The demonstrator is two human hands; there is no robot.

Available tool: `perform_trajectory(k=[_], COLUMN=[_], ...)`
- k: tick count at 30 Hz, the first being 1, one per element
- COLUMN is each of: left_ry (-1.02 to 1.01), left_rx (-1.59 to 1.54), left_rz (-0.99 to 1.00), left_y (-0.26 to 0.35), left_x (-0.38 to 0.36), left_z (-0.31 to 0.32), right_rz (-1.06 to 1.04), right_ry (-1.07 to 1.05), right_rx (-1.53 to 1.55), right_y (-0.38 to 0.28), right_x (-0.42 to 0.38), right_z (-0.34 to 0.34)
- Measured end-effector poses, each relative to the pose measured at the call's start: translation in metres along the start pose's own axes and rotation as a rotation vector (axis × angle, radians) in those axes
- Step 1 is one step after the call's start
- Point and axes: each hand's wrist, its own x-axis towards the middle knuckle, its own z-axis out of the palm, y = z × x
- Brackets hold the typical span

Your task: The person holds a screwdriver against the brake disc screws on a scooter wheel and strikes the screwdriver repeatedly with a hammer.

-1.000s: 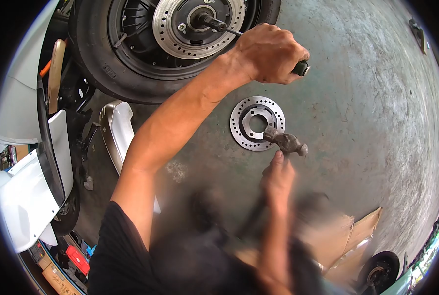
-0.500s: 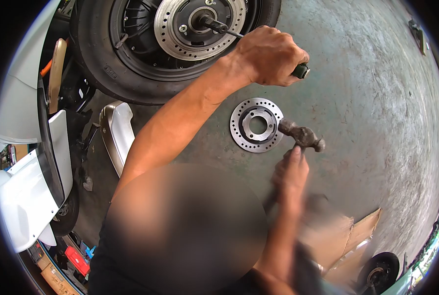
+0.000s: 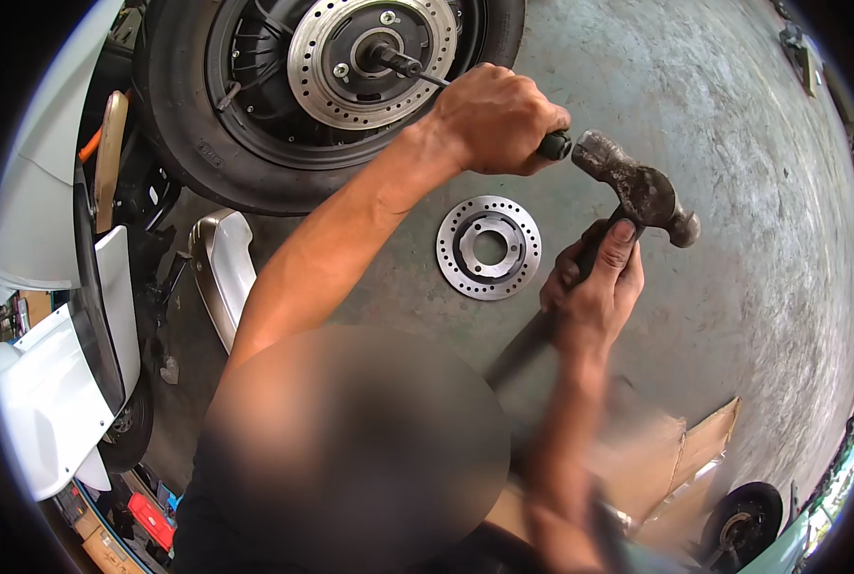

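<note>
My left hand (image 3: 499,120) is wrapped round a screwdriver (image 3: 554,145), its dark handle end poking out on the right. The shaft runs left from my fist to the axle at the hub of a wheel (image 3: 216,177) that carries a drilled brake disc (image 3: 307,86). In my right hand (image 3: 594,287) is a ball-peen hammer (image 3: 637,182), gripped close under the head with the thumb along the handle. Its striking face stands right beside the screwdriver's handle end. On the floor below my left hand lies a loose brake disc (image 3: 451,268).
Left of my arm stands a silver curved part (image 3: 226,263). White body panels (image 3: 58,392) and a wooden-handled tool (image 3: 111,143) line the left side. Cardboard (image 3: 637,469) and a small wheel (image 3: 744,521) lie at lower right, on the concrete floor (image 3: 733,249).
My right hand has swung the hammer upward, from near the loose disc to the screwdriver's end. My left hand and the screwdriver have shifted slightly left in view, along with the wheel.
</note>
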Motion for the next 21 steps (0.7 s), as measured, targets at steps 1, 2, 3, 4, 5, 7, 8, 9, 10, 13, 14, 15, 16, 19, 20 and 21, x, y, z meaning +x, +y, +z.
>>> perform_trajectory(k=[1, 2, 3, 4, 5, 7, 8, 9, 10, 13, 14, 15, 16, 19, 20, 21], left_ry=[0.034, 0.07, 0.068, 0.082, 0.096, 0.071, 0.049, 0.046, 0.069, 0.075, 0.068, 0.094, 0.095, -0.01, 0.039, 0.051], left_rx=[-0.033, -0.061, -0.059, -0.053, -0.048, -0.045, -0.035, -0.038, -0.042, -0.035, -0.027, -0.038, -0.043, 0.032, -0.048, -0.025], left_rz=[0.001, -0.003, -0.006, 0.008, 0.024, 0.027, 0.029, 0.026, 0.03, 0.031, 0.038, 0.055, 0.059, 0.134, 0.102, 0.097], left_y=[0.0, -0.001, -0.001, -0.002, -0.002, -0.002, -0.002, -0.002, -0.002, -0.003, -0.005, -0.006, -0.01, -0.005, 0.001, -0.003], left_x=[0.001, 0.002, 0.001, 0.001, 0.001, 0.001, 0.001, 0.001, 0.002, 0.002, 0.002, 0.001, 0.001, -0.002, -0.002, -0.001], left_z=[-0.004, -0.007, -0.005, -0.002, 0.0, 0.0, 0.0, 0.0, -0.002, 0.001, 0.001, 0.002, 0.001, 0.007, 0.003, 0.0], right_rz=[0.01, 0.027, -0.029, -0.085, -0.146, -0.302, -0.397, -0.479, -0.563, -0.676, -0.679, -0.682, -0.453, -0.167, 0.224, 0.262], right_ry=[0.026, 0.043, 0.116, 0.19, 0.183, 0.208, 0.234, 0.247, 0.256, 0.423, 0.298, 0.176, 0.16, 0.121, -0.057, -0.036], right_rx=[0.035, 0.103, 0.142, 0.182, 0.274, 0.371, 0.379, 0.352, 0.328, 0.408, 0.478, 0.543, 0.634, -0.552, -0.219, -0.167], right_y=[-0.002, -0.012, -0.016, -0.02, -0.027, -0.046, -0.057, -0.068, -0.077, -0.082, -0.068, -0.045, -0.017, 0.021, 0.016, 0.022], right_x=[0.003, 0.0, -0.003, -0.006, -0.011, -0.022, -0.026, -0.032, -0.036, -0.042, -0.039, -0.035, -0.033, -0.03, -0.013, -0.012], right_z=[-0.002, -0.007, -0.013, -0.022, -0.034, -0.065, -0.079, -0.091, -0.099, -0.095, -0.087, -0.078, -0.036, -0.049, -0.036, -0.044])
